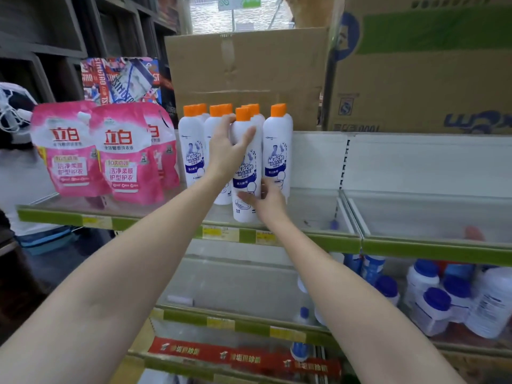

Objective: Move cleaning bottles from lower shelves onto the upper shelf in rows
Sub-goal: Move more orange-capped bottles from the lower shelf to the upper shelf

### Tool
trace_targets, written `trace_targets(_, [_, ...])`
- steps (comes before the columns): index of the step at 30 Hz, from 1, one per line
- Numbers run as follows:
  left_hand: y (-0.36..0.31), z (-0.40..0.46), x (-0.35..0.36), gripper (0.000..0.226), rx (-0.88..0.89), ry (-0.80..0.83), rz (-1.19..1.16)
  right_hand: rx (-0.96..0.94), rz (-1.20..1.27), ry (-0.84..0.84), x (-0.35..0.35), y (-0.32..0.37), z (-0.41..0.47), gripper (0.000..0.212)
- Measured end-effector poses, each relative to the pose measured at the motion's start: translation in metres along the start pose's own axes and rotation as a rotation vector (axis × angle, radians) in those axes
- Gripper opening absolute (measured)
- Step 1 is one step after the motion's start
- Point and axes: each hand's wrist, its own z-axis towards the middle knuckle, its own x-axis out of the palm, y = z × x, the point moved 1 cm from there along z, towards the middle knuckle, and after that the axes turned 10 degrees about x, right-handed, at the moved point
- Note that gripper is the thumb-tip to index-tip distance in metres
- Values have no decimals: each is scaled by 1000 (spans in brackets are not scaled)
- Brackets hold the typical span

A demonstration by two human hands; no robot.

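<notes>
Several white cleaning bottles with orange caps stand in rows on the upper shelf (310,239). The front bottle (246,173) stands near the shelf's front edge, slightly ahead of the others. My left hand (228,145) wraps its upper body, thumb toward the cap and fingers across the front. My right hand (267,200) holds its lower part from the right side. One bottle (278,151) stands just right of it, others (192,151) behind and to the left.
Pink detergent pouches (122,159) stand left of the bottles. Cardboard boxes (246,76) sit behind and to the right (421,67). White bottles with blue caps (435,303) fill the lower right shelf. A red label strip (243,356) runs along a lower shelf edge.
</notes>
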Motion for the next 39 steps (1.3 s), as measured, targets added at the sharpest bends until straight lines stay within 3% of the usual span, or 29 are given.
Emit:
trace_targets(6, [13,-4,9,22,184,-111,19,-33,-17,-2,2,-5,2,45])
trace_targets(13, [29,5,-3,38,180,-80,-20,-15,-93,-40,13,12,-7,51])
trace_targets(20, [53,11,-48,41,154,-48,-73,25,-123,-67,63,25,-8,52])
trace_targets(24, [67,20,-87,32,134,44,-122,58,-88,-69,95,34,-9,48])
trace_targets(29, [85,35,-118,46,122,177,-137,93,-116,-99,124,41,-9,49])
trace_targets(34, [107,37,-131,69,127,224,-127,156,-271,-169,148,44,-5,80])
trace_targets(39, [126,46,-135,77,109,243,-137,175,-368,-265,166,47,0,62])
